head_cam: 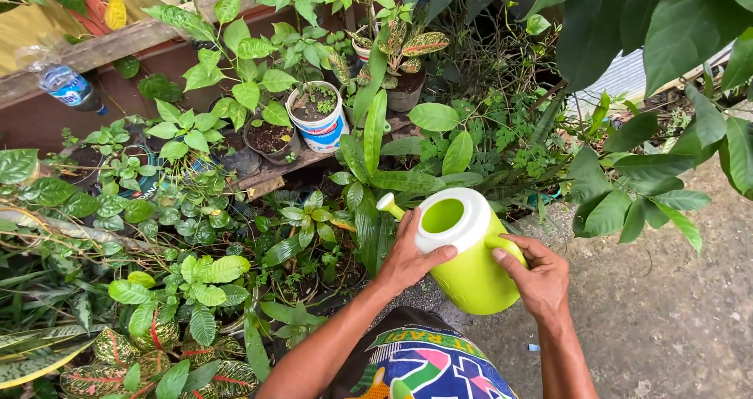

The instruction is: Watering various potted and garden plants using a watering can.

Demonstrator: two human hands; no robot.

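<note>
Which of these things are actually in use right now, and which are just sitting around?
In use:
- lime-green watering can, spout toward the plants
- left hand on its white rim
- right hand on its handle
- leafy plants below the spout

Sitting around:
- plastic bottle on the wooden ledge
- white pot with seedlings
- dark pot beside it

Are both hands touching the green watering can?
Touching. The head view shows the left hand pressed against the white top of the watering can, thumb on its rim, and the right hand gripping its handle.
</note>
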